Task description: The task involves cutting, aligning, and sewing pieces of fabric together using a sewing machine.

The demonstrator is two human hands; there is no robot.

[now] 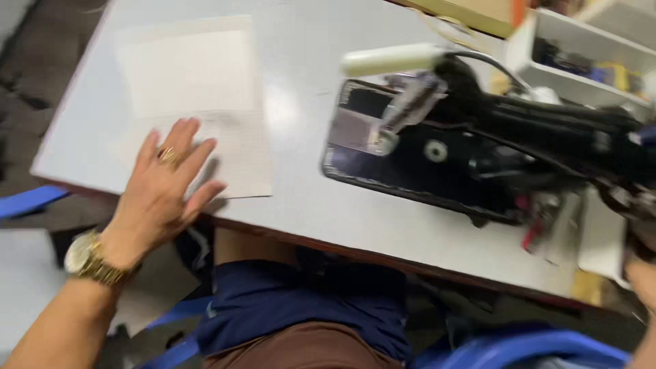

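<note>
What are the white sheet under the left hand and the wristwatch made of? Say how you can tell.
White flat sheet: probably woven fabric, matt, with a faint grid texture; blur leaves it open. Gold-coloured wristwatch: seemingly polished metal, glinting links. The left hand lies flat on the sheet.

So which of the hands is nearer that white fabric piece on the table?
Left. The left hand lies flat on the white fabric piece; the right hand is far off at the frame's edge, beyond the black sewing machine.
</note>
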